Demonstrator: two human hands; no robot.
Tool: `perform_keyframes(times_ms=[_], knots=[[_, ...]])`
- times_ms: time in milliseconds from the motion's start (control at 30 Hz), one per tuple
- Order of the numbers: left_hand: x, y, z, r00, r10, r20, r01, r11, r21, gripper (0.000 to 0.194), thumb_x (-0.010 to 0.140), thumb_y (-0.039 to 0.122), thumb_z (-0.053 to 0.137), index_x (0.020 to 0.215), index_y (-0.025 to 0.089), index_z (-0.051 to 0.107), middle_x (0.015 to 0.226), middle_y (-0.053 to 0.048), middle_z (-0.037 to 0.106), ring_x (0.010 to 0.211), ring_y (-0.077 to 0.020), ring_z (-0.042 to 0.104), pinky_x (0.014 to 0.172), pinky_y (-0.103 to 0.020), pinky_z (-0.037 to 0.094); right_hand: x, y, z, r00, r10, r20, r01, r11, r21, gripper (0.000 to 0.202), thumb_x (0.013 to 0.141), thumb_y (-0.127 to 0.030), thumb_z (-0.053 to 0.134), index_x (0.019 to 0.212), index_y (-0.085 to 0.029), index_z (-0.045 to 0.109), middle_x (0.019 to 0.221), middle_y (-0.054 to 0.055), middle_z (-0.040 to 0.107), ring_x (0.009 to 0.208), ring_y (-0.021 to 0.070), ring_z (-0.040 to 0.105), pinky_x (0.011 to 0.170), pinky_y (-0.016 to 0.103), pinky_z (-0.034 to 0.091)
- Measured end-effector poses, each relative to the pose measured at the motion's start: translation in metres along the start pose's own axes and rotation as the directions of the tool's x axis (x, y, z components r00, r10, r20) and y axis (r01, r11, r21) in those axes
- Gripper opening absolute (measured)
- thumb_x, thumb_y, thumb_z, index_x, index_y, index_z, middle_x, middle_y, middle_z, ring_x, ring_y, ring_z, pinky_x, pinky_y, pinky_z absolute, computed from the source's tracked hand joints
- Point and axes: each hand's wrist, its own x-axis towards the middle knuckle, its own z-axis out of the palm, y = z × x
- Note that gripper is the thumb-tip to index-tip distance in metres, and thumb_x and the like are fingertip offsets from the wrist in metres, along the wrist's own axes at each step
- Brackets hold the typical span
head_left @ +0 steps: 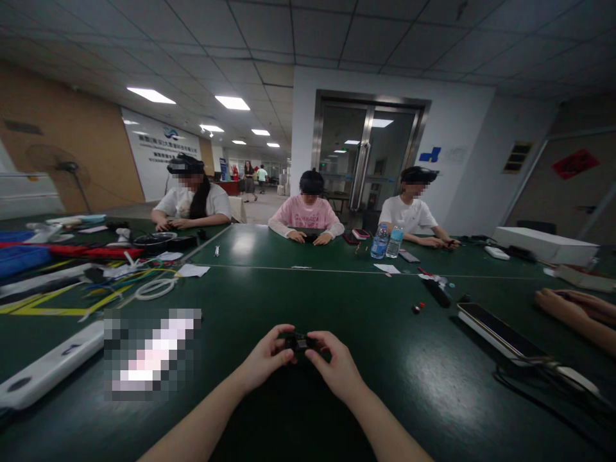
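At the near edge of the dark green tabletop, two bare hands are meeting around a small black object, holding it just above the surface. The left hand is gripping its left side, thumb and fingers pinching it with a narrow opening between them. The right hand is pinching the opposite side between thumb and forefinger, its other fingers curling under. Neither hand is letting go.

Off to the left, a white power strip is lying beside a blurred-out bright patch, with a loop of white cable farther back. To the right, a phone with a dark screen is resting on a white block, near black cables; another person's hands are showing beyond it. Two water bottles are standing farther off, and across the tabletop three people wearing headsets are sitting with their hands low.
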Motion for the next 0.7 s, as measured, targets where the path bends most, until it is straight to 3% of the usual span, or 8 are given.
perform_keyframes(times_ms=[700], knots=[[0.0003,0.0009,-0.0004,1.000,0.017,-0.005,-0.016,1.000,0.015,0.051,0.075,0.033,0.061,0.118,0.021,0.036,0.086,-0.003,0.060,0.079,-0.0175,0.058,0.069,-0.031,0.040,0.0002,-0.0011,-0.0009,0.999,-0.047,-0.006,0.047,0.998,0.033,0.024,0.079,-0.019,0.053,0.102,-0.025,0.056,0.105,0.001,0.058,0.094,0.0178,0.056,0.082,0.032,0.046]])
